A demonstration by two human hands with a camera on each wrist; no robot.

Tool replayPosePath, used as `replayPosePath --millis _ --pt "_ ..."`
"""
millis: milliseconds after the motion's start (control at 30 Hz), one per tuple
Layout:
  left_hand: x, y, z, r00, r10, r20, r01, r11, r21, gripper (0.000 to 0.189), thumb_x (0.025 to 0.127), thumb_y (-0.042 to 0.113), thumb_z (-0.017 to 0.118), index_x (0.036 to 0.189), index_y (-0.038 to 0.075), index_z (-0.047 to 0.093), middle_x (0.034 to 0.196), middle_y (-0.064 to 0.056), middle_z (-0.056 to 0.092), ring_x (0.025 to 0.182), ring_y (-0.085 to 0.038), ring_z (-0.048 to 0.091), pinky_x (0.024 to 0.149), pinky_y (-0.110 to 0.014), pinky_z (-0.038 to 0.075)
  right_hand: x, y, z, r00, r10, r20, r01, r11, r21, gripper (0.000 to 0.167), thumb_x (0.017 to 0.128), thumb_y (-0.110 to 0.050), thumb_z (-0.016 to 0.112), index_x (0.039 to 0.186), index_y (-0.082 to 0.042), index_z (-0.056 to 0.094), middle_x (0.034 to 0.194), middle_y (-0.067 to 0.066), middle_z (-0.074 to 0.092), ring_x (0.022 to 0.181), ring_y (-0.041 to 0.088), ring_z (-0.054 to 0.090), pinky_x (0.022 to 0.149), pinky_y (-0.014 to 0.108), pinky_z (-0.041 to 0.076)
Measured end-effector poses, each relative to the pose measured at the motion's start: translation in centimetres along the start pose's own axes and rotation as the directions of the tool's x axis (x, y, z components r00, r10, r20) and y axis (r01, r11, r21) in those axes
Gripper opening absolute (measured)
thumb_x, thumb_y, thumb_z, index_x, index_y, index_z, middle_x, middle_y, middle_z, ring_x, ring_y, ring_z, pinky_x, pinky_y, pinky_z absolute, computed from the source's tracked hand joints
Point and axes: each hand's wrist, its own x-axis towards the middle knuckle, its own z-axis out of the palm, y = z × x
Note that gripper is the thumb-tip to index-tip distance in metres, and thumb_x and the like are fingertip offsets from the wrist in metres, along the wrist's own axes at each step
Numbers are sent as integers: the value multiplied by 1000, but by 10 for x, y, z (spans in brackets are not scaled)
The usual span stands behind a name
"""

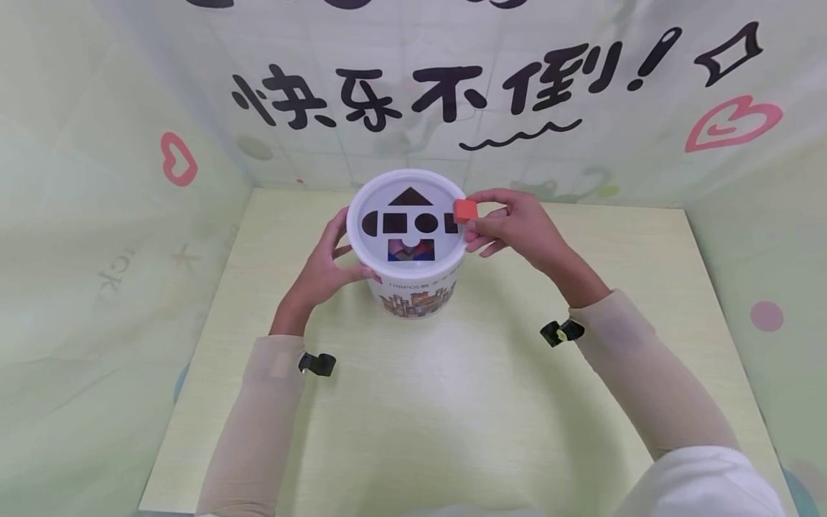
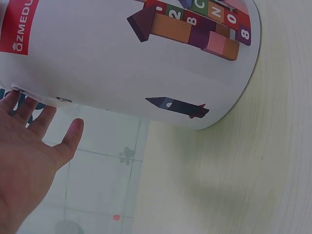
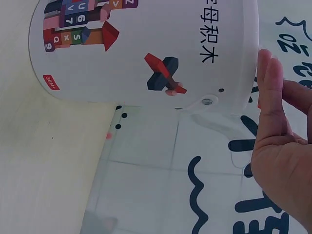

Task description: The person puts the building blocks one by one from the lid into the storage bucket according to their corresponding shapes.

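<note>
A white toy-block bucket [image 1: 416,296], printed with colourful block pictures, stands upright at the table's back. Its white lid [image 1: 413,268] has dark cut-outs: a triangle, half circle, square, circle, an arch-like one and another at the right edge. Coloured pieces show through the arch-like opening. My left hand [image 1: 328,262] holds the bucket's left side near the rim, thumb in front and fingers towards the back. Between thumb and index finger, my right hand [image 1: 520,224] pinches a small red block [image 1: 465,211] over the lid's right edge, overlapping the right-hand cut-out in the head view.
The pale wooden table [image 1: 426,416] extends from the bucket towards me. A printed cloth backdrop [image 1: 388,43] with black characters rises close behind the bucket, and similar cloth walls [image 1: 84,287] flank the table.
</note>
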Motion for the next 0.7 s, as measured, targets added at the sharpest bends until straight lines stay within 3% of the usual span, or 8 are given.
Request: replayPosePath --millis 233,467,700 --pt "6 -25 -2 1000 14 -13 -14 1000 -5 97 74 22 86 151 33 28 153 11 31 143 -13 26 109 -54 35 7 -11 15 999 -10 38 9 1000 7 41 90 -9 69 128 -8 57 85 16 73 73 28 73 67 42 60" --pt "0 1 1 1000 -3 2 3 1000 -8 96 76 18 84 153 20 26 155 1 31 145 -19 25 110 -55 34 16 -17 30 997 -3 74 3 1000 -6 38 90 -5 67 127 -6 57 87 17 73 70 27 73 67 41 60" --pt "0 0 1 1000 -13 2 13 1000 -2 95 77 21 83 153 21 26 155 2 31 145 -18 25 110 -54 35 24 -20 45 995 -5 96 10 998 -58 38 90 -7 68 126 -8 57 86 15 73 71 29 72 65 40 60"
